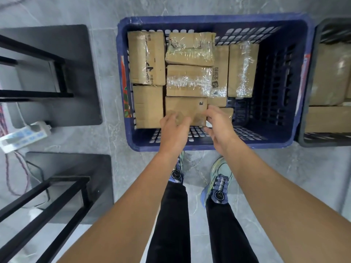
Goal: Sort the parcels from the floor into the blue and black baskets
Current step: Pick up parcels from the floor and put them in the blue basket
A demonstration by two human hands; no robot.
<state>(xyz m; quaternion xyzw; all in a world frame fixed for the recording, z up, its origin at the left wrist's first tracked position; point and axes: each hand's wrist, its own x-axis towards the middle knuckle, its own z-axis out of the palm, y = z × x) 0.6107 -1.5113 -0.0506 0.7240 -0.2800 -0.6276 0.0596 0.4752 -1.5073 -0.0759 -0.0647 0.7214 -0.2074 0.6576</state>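
Note:
The blue basket [209, 147] stands on the floor in front of my feet and holds several brown cardboard parcels, some wrapped in clear tape. Both my hands reach over its near rim to one plain cardboard parcel [187, 109] at the front middle of the basket. My left hand [173, 128] has its fingers curled over the parcel's near left corner. My right hand [218, 126] curves round the near right corner, fingers above and thumb below. The black basket [303, 137] sits directly right of the blue one, with large parcels [328, 76] inside.
Black metal frames on dark base plates [76, 73] stand to the left, a second one [72, 183] nearer me. A white power strip [24, 135] with cables lies on the grey tiled floor between them. My shoes [220, 179] are just short of the blue basket.

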